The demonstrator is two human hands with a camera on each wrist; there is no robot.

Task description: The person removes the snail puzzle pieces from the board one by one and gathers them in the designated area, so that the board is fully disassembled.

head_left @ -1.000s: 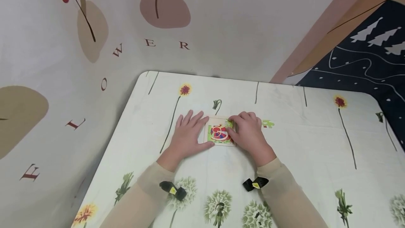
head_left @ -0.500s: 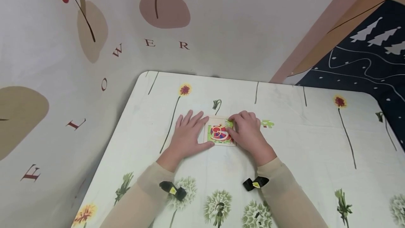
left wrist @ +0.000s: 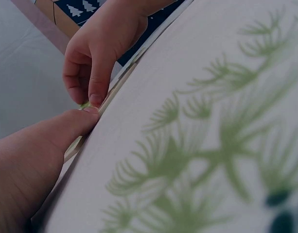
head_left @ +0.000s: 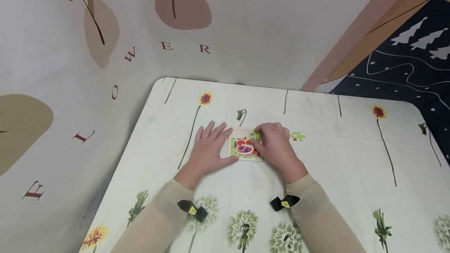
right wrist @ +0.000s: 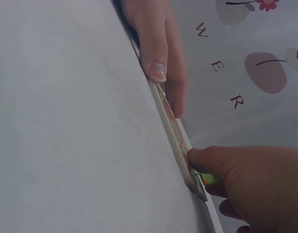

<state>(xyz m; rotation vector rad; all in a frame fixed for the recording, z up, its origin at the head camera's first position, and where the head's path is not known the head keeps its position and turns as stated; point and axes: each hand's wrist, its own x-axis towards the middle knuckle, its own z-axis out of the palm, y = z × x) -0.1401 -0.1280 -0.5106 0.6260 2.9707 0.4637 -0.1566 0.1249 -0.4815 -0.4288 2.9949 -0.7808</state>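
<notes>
A small square wooden puzzle board [head_left: 241,159] lies on the table in the head view, with a colourful snail picture in red, blue and green. My left hand [head_left: 208,149] rests along its left side, fingers spread, thumb at the lower left corner and index finger at the upper left. At the upper right corner, my right hand [head_left: 279,145] pinches a green puzzle piece [right wrist: 209,179] between thumb and fingers. Whether that piece sits fully in its recess is hidden by the fingers. Another green puzzle piece [head_left: 297,136] lies just beyond the right hand.
The table [head_left: 337,159] has a white cloth printed with flowers and dandelions. Behind it and to the left hangs pale fabric [head_left: 246,42] with lettering. Dark fabric [head_left: 393,73] with white trees hangs at the back right. Each sleeve carries a black wrist device.
The right hand's fingers have shifted very slightly at the board's upper right corner, and a bit more green shows there. The left hand and board stay put.
</notes>
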